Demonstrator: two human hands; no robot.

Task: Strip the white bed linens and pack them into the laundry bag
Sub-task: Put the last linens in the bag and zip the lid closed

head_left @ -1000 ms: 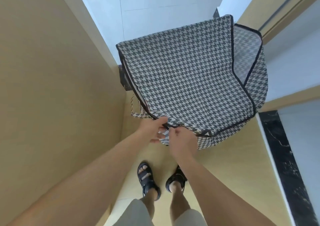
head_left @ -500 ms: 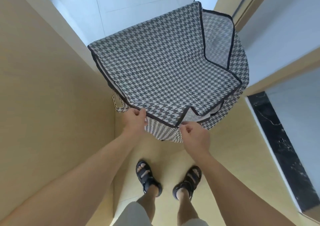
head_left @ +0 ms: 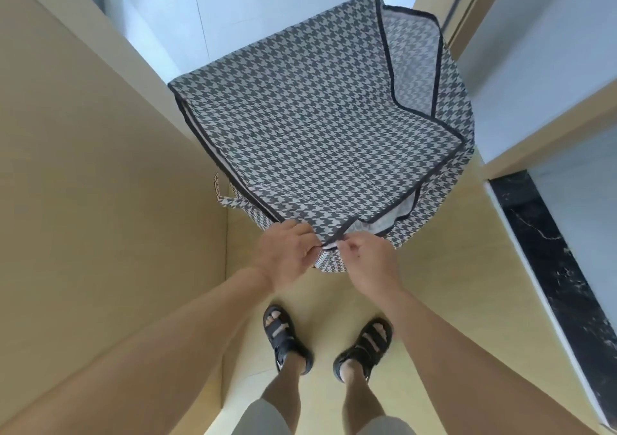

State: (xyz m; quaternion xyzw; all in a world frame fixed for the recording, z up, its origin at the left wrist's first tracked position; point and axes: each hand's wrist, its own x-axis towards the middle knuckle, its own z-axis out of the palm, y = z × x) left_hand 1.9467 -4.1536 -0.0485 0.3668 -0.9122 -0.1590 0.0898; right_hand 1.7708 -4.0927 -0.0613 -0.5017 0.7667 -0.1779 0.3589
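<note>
A large houndstooth laundry bag [head_left: 310, 127] with black trim stands on the floor in front of me, its lid flap lying across the top. A gap along the right front edge shows white fabric [head_left: 399, 212] inside. My left hand [head_left: 285, 252] pinches the flap's near corner at the black trim. My right hand [head_left: 369, 261] pinches something small at that same corner, right beside the left; what it is stays hidden by the fingers. A woven handle [head_left: 222, 197] sticks out on the bag's left side.
A beige wall [head_left: 93, 184] rises close on the left. White wall panels and a beige door frame [head_left: 534, 147] stand on the right, with a black marble threshold [head_left: 547, 267] at their foot. My sandalled feet [head_left: 287, 337] are on beige floor just behind the bag.
My hands have come together at the flap's near corner; half a second ago they were apart along its front edge. The gap at the right front has narrowed.
</note>
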